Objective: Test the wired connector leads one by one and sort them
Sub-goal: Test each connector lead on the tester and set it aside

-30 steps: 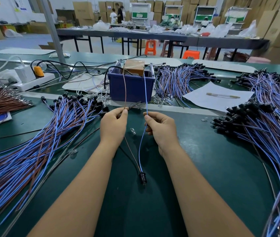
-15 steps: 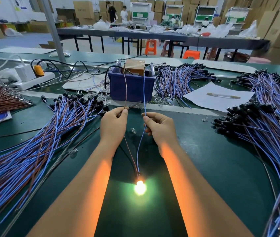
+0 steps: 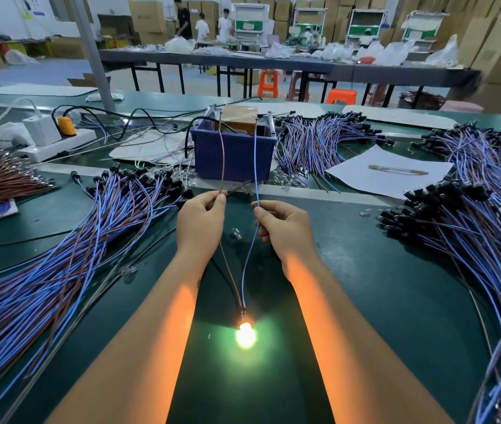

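The left hand (image 3: 201,220) pinches a brown wire (image 3: 222,154) and the right hand (image 3: 285,228) a blue wire (image 3: 255,160), both running up to the blue bin (image 3: 234,156). Between the forearms, a lit bulb (image 3: 245,334) glows on the green counter (image 3: 395,301). Piles of leads (image 3: 44,270) lie at either side.

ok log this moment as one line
left hand: pinches brown wire | right hand: pinches blue wire | small bulb: lit | blue plastic bin: behind hands
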